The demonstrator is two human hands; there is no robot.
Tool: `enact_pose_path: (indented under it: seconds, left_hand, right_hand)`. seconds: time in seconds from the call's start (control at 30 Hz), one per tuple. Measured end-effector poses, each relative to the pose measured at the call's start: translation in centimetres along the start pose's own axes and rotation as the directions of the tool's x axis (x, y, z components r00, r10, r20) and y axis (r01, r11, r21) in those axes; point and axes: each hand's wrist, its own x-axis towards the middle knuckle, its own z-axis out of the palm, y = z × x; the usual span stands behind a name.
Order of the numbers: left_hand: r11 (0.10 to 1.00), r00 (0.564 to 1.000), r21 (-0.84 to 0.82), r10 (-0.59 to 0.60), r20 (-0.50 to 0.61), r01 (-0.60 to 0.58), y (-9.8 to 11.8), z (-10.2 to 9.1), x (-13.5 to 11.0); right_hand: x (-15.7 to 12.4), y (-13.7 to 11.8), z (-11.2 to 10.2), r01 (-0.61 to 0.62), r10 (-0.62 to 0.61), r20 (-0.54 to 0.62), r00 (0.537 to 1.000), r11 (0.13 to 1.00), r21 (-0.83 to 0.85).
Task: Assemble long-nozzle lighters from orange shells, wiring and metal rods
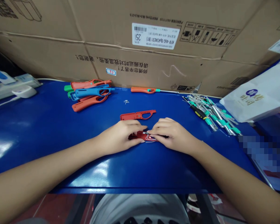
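My left hand [122,135] and my right hand [171,133] meet at the middle of the blue table [49,130], both closed around a red lighter shell half [142,135] that lies flat on the surface. A thin white wire and a small metal part show between my fingertips. Just beyond my hands lies a second red shell half [137,115], empty and apart from them.
A pile of red and blue lighter shells [90,93] lies at the back left. One assembled orange lighter [149,90] rests by the cardboard boxes [140,43]. Several green-tipped metal inserts [211,113] lie at the right, next to a white bag [256,96]. A power strip [11,88] sits at far left.
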Motion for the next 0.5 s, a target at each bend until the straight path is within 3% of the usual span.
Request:
enact_pose_path:
  seconds: [0.2,0.3,0.5]
  left_hand:
    - [1.0,1.0,-0.001,0.01,-0.008,-0.01,-0.2,0.1,0.0]
    - [1.0,1.0,0.0,0.015,-0.017,-0.015,-0.2,0.1,0.0]
    - [0.999,0.999,0.019,0.046,-0.027,-0.046,-0.1,0.4,0.0]
  right_hand:
    - [0.1,0.2,0.3,-0.002,0.004,-0.036,0.999,0.999,0.046]
    - [0.0,0.2,0.2,0.01,-0.01,0.007,1.0,0.996,-0.086]
    - [0.1,-0.7,-0.7,0.161,-0.122,0.133,0.984,0.929,-0.333]
